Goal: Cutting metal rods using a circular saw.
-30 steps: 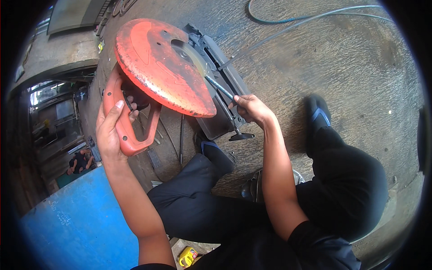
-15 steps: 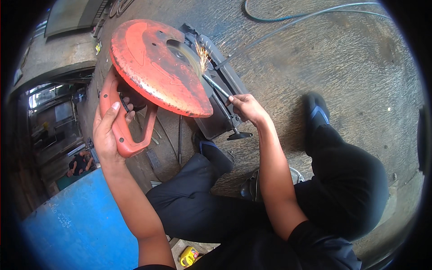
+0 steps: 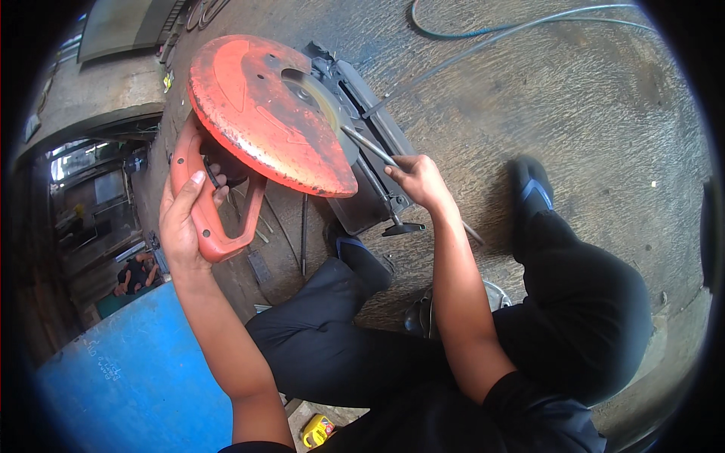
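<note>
My left hand (image 3: pixel 181 219) is wrapped round the orange D-shaped handle (image 3: pixel 219 248) of a chop saw, its fingers inside the loop. The saw's worn orange guard (image 3: pixel 257 113) covers much of a round cutting disc (image 3: pixel 330 109), which looks blurred. In my right hand (image 3: pixel 421 181) is a thin metal rod (image 3: pixel 368 145), pinched between thumb and fingers. One end of the rod lies at the disc's edge; the other shows past my forearm. No sparks are visible. Below sits the dark saw base (image 3: pixel 362 208) with a black clamp handle (image 3: pixel 402 229).
A grey hose (image 3: pixel 498 34) curves over the rough floor beyond the saw. A blue panel (image 3: pixel 136 370) stands at the lower left, near a yellow container (image 3: pixel 317 430). My sandalled feet flank the saw's near side. Another person (image 3: pixel 136 273) is in the left background.
The sparks at the disc have stopped. My right hand has shifted slightly right and the rod has turned, so its far end now shows beyond my forearm. My left hand keeps its grip.
</note>
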Demonstrator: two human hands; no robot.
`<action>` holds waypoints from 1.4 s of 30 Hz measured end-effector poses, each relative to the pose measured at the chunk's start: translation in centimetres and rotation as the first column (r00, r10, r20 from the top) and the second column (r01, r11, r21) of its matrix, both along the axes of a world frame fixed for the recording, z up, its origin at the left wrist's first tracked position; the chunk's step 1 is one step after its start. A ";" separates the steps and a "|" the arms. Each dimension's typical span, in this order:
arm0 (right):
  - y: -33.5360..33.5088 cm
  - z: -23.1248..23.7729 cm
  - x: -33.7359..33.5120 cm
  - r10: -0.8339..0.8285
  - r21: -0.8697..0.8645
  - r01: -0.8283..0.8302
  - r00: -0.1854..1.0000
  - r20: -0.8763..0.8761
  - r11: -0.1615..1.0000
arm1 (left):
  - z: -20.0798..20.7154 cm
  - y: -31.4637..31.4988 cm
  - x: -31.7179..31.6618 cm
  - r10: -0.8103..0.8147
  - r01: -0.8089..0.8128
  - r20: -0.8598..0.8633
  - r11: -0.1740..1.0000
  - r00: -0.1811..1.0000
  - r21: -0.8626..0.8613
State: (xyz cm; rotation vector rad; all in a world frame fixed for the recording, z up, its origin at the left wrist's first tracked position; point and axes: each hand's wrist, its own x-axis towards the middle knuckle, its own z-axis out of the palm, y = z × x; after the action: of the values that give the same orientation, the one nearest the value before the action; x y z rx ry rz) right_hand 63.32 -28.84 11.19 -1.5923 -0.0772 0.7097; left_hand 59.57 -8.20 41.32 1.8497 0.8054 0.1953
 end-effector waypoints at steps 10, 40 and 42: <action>-0.9 -0.2 1.0 0.134 0.315 0.023 0.875 -0.465 0.949 | -0.1 0.2 -0.1 -0.001 0.001 0.019 1.000 1.000 0.000; -0.3 2.0 0.3 0.039 -0.048 -0.037 0.998 0.039 0.998 | 0.2 -0.3 0.1 0.011 -0.012 -0.021 1.000 1.000 -0.021; -0.2 1.9 0.3 0.048 -0.083 -0.041 0.996 0.081 0.996 | 0.1 -0.2 0.1 -0.005 0.005 -0.010 1.000 1.000 -0.014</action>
State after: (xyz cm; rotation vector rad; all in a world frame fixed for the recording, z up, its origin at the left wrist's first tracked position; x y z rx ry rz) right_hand 63.64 -29.09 13.11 -1.7020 -0.1464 0.6888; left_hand 59.64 -8.38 41.47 1.8406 0.8067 0.1769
